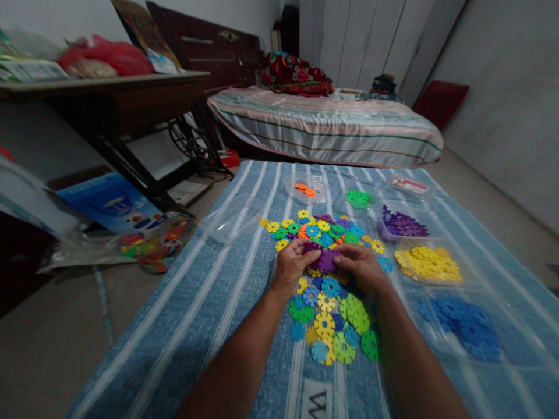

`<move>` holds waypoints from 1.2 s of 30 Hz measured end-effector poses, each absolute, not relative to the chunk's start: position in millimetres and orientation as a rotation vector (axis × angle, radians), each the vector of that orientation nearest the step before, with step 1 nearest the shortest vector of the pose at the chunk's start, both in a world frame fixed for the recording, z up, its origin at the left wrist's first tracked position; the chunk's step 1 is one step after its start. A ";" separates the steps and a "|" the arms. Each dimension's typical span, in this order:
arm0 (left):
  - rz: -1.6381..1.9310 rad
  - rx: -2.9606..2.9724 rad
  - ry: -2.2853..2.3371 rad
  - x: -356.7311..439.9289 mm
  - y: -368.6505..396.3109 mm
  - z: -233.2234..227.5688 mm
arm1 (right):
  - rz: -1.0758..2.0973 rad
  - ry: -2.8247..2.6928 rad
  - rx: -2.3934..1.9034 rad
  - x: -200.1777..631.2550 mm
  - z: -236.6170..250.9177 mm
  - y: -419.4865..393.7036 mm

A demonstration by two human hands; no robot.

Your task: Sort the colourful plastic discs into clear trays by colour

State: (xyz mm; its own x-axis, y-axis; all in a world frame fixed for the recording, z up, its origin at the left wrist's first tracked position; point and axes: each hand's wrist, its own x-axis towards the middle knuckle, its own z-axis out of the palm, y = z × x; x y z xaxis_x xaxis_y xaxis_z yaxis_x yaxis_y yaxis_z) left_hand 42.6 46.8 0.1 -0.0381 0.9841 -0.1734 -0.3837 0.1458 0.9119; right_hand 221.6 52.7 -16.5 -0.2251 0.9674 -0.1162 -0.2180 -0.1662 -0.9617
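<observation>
My left hand and my right hand meet over a heap of colourful snowflake discs on a blue striped mat. Both hands pinch purple discs held between them, pressed together. More mixed discs lie just beyond my fingers. To the right lie sorted piles in clear bags: purple discs, yellow discs, blue discs, green discs and orange discs.
A clear plastic tub lies left of the heap. A bag of mixed discs and a blue box sit on the floor at left, beneath a sewing-machine table. A low bed stands beyond the mat.
</observation>
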 end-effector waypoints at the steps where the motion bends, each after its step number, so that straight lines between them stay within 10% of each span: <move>1: 1.304 0.769 1.048 43.2 46.6 -0.1 | 1.576 -1.114 -1.026 221.7 -16.0 52.5; 36: 1.493 1.303 1.630 44.1 40.5 -0.8 | 1.504 -1.207 -1.160 215.1 -6.4 51.7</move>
State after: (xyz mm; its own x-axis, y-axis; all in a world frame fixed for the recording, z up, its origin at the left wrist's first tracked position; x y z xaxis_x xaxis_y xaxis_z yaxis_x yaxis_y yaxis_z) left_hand 44.1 40.5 -0.8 -0.3645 0.9101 0.1973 0.2761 -0.0967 0.9562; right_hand 215.1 51.7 -6.4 -0.1958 0.9700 -0.1444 -0.0695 -0.1606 -0.9846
